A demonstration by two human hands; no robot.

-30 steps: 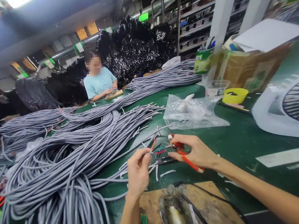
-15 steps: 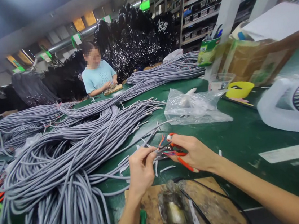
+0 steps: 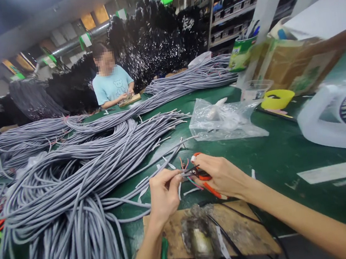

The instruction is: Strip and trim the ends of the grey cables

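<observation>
My left hand (image 3: 164,194) is closed in a pinch on the stripped end of a grey cable (image 3: 141,180), where thin coloured wires (image 3: 187,174) fan out. My right hand (image 3: 223,176) is closed round red-handled cutters (image 3: 205,181), whose tip meets those wires just right of my left fingers. Both hands hover over the green table (image 3: 277,154), a little beyond a worn wooden board (image 3: 236,231) at the near edge.
Big heaps of grey cables (image 3: 71,175) cover the table's left half. A clear plastic bag (image 3: 222,121), a yellow bowl (image 3: 273,99), a cardboard box (image 3: 297,63) and a white fan (image 3: 342,117) lie to the right. Another person (image 3: 111,84) sits working at the far side.
The view has tilted down a little. My hands have drawn closer together, and the cutters' tip now sits on the wire ends held by my left fingers.
</observation>
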